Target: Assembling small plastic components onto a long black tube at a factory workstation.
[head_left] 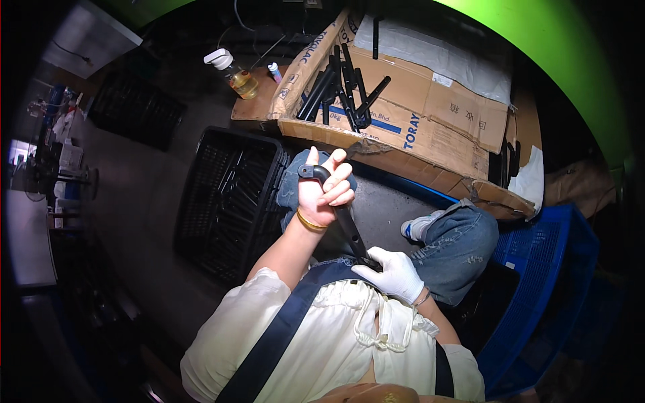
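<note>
The left hand [322,191], bare with a gold bangle at the wrist, has its grip closed round the curved upper end of a long black handle [342,215], thumb and fingers wrapped over the bend. The right hand [396,272], in a white glove, has its grip pinched shut on the lower end of the same handle, close against the person's chest. Held at both ends like this, the handle runs slanted between the two hands above the lap, which seems to keep it steady and near the eyes for close work.

Beyond the handle, a flattened cardboard sheet [430,107] lies across the far side as a makeshift worktop, and a loose heap of similar black rods [342,91] rests on it, within reach of the left hand. To the left of that cardboard stands a small bottle of yellow liquid [238,77] with a white cap. Left of the handle, a black plastic crate [225,201] sits on the floor, holding more dark pieces. Right of the handle, past the person's knee in jeans, a blue crate [551,282] stands by the edge.
</note>
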Demonstrator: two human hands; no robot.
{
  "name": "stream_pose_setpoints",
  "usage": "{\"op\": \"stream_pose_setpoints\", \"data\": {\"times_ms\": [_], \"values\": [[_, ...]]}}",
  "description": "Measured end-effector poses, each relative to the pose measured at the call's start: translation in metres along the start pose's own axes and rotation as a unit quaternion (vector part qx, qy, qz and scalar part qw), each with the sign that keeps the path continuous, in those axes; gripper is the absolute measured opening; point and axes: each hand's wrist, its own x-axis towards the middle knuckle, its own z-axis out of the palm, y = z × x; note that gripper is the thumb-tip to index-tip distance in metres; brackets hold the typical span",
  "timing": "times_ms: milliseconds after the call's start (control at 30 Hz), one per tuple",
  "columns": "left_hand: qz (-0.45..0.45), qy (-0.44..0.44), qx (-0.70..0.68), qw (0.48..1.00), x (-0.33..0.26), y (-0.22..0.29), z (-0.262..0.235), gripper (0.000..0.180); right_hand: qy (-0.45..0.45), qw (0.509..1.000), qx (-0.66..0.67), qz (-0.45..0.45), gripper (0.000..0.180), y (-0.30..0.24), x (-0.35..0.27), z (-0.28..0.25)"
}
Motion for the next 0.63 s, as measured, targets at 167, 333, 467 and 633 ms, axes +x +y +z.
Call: {"op": "stream_pose_setpoints", "data": {"times_ms": [167, 333, 467, 633], "values": [[0.118, 0.246, 0.172, 0.947, -0.014, -0.050, 0.008, 0.045, 0.028, 0.998, -0.005, 0.050, 0.033, 0.003, 0.014, 0.009], [0.160, 0.273, 0.299, 0.900, -0.046, -0.025, -0.008, 0.026, 0.063, 0.992, 0.102, 0.043, 0.027, 0.005, 0.034, 0.019], [0.381, 0.472, 0.416, 0.677, -0.100, 0.164, -0.110, 0.026, 0.088, 0.983, 0.141, 0.073, 0.022, 0.003, 0.039, 0.011], [0.234, 0.721, 0.355, 0.547, -0.235, 0.278, -0.226, 0.028, 0.122, 0.987, 0.090, 0.055, 0.021, 0.020, 0.045, 0.010]]}}
